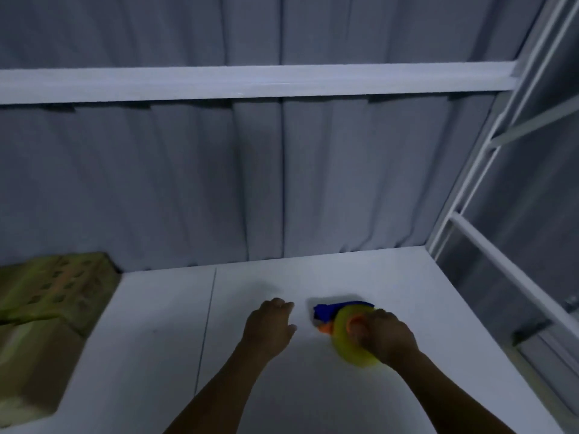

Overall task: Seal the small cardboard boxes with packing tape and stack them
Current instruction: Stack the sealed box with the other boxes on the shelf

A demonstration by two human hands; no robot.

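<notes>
At the far left edge of the white table (156,355) sit the cardboard boxes (47,308), blurred, seemingly one on another, their long sides running away from the person along that edge. A thin seam in the tabletop and a broad stretch of bare surface lie between them and the hands. The left hand (271,327) is nearer the boxes, well apart from them, palm down with fingers loosely bent and holding nothing; whether it touches the table I cannot tell. Just beside it to the right, the tape dispenser (341,311) lies low over the table, its blue end pointing away and leftward, its yellow roll toward the person. The right hand (388,336) grips it around the roll. I judge the left hand should fetch a box rightward across the open surface; the metal frame (488,233) hems in the right side
</notes>
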